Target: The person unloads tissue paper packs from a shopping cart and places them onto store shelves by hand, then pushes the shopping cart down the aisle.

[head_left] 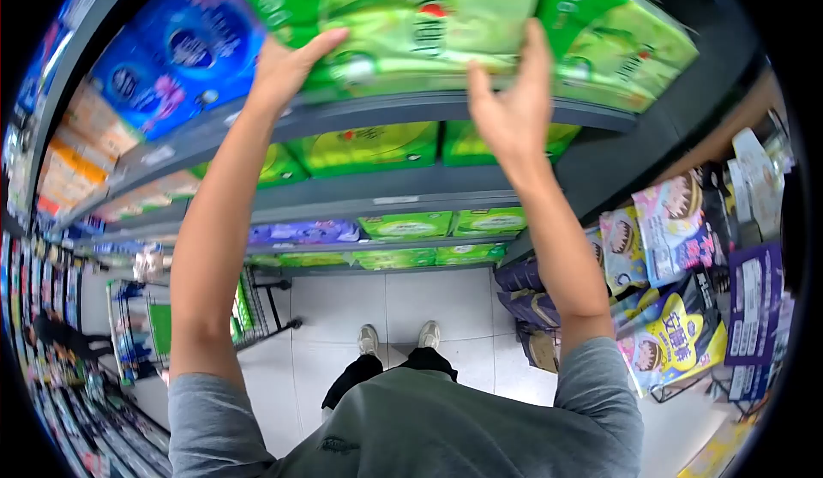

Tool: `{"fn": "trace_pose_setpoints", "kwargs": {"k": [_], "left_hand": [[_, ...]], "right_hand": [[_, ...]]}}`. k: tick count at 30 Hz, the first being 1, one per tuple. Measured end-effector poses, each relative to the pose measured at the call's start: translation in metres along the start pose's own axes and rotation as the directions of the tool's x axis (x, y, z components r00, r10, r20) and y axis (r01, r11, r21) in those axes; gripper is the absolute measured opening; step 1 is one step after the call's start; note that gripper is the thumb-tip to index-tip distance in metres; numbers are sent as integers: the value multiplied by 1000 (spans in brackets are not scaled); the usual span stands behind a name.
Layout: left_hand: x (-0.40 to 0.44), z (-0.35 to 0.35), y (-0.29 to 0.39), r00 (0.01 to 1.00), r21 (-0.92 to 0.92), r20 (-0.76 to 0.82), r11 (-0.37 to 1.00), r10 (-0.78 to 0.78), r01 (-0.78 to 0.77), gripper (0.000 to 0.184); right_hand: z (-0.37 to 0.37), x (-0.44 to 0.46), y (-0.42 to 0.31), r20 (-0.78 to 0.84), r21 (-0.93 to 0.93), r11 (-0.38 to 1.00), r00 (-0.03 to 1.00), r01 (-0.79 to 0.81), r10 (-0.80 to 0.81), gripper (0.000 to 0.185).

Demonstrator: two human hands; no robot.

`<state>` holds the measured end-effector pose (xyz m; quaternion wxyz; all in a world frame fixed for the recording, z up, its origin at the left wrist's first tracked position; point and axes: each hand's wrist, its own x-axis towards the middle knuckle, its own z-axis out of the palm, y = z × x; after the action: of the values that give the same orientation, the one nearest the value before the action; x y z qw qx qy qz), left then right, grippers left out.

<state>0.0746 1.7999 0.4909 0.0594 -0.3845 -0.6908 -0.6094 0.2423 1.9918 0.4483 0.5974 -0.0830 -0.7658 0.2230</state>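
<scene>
At the upper shelf's (386, 109) front edge, the left hand (281, 73) and right hand (517, 109) held the green pack (429, 36) near its opposite ends, thumbs in front. It looked light, soft and slick, best supported at both ends.

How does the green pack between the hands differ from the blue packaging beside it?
The green pack has a red spot on its print; the blue packaging shows pinkish flowers. The green pack is between the left hand and right hand; the blue packaging sits to its left. Both bear lettering.
</scene>
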Motion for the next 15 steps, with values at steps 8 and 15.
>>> {"fn": "trace_pose_setpoints", "kwargs": {"k": [8,15], "left_hand": [[-113,-33,6,869,684,-136,680,475,-265,55],[-405,-167,-94,916,518,62,798,-396,309,47]], "right_hand": [[28,-10,-75,-27,73,967,970,245,-243,21],[69,-128,-174,102,141,961,962,237,-252,13]]}}
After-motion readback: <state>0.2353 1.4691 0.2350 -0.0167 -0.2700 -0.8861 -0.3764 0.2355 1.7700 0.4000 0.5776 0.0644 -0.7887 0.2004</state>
